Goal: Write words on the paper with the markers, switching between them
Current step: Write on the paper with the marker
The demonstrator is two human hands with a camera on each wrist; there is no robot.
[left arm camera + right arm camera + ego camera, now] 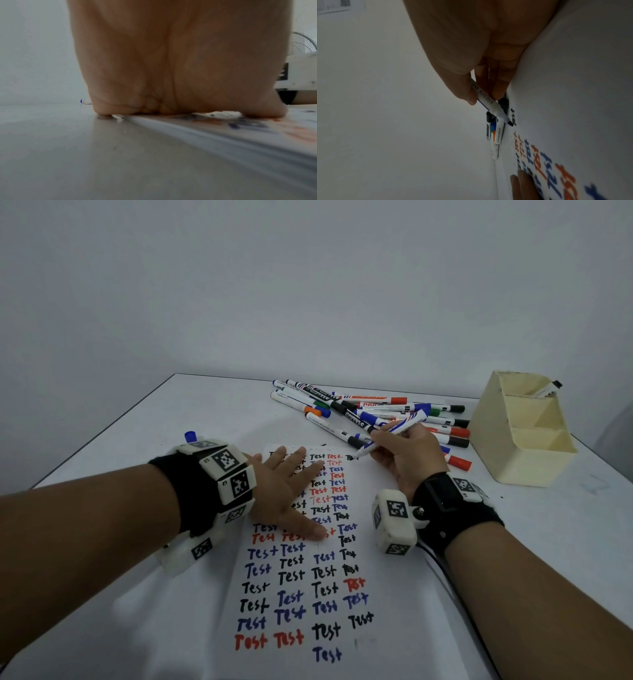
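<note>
White marker (390,435) slants tip-down toward paper's (301,583) far edge.

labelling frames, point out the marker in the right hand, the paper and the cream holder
marker (394,433), head view, on its barrel
paper (383,563), head view, on its bare right margin
cream holder (527,467), head view, on its front wall

Black wrist straps (186,494) carry white camera housings (394,520) bearing square black-and-white markers.

White paper (301,583) lies flat, covered with "Test" in black, blue, red. An uncapped marker (394,433) tilts, tip at its top edge. Capped markers (363,409) lie heaped beyond.
</note>
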